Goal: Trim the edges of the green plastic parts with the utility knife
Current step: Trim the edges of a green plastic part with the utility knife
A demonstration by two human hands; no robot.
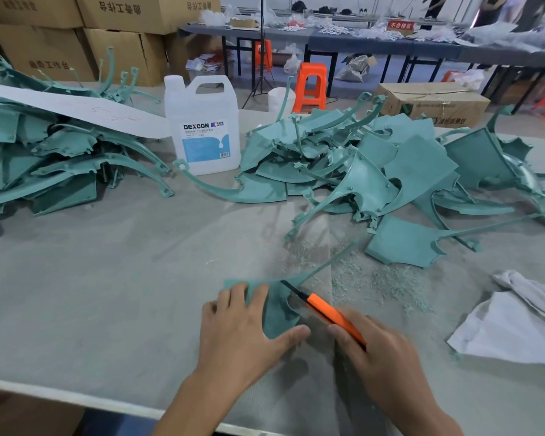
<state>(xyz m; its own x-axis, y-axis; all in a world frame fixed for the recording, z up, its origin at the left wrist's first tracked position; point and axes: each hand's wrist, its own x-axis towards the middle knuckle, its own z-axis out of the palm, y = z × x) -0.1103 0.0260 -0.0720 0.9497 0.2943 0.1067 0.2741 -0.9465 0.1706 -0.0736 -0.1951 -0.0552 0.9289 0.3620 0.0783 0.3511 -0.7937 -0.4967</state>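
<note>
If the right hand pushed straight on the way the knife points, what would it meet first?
The green part under the left hand; the knife tip in the right hand seems to be at its edge, near the thin arm. Depth is hard to judge.

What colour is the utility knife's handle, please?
Orange, with a black blade end; head view: utility knife.

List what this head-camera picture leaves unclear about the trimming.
Head view: the utility knife blade is motion-blurred; its contact with the green part is unclear.
The left hand covers part of that piece.
The right hand hides the knife's rear.
The jug label's small print is too small.
</note>
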